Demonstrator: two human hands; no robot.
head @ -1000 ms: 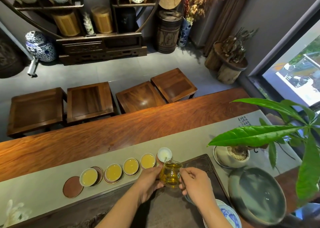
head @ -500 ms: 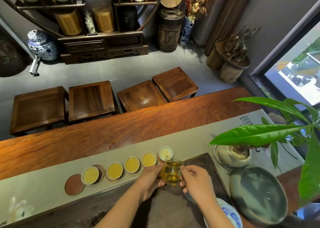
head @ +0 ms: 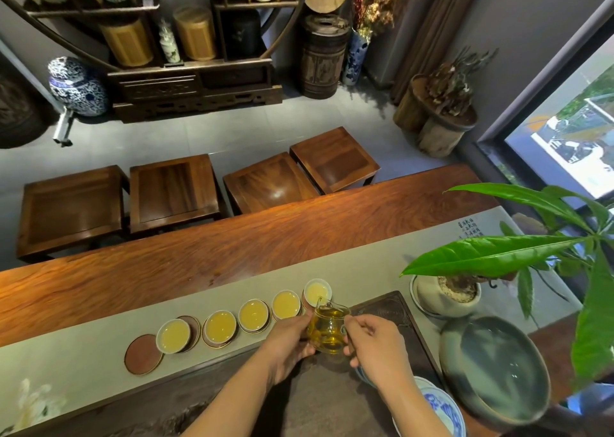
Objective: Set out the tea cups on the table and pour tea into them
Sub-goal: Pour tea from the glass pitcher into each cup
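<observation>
I see both bare forearms extended forward; left hand cupped, fingers curled inward; right hand pinching, thumb and forefinger closed, wrist slightly raised.

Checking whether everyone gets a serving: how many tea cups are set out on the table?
5, in a row on the grey runner: leftmost, second, third, fourth, and the rightmost by the glass pitcher. None seem hidden.
</observation>
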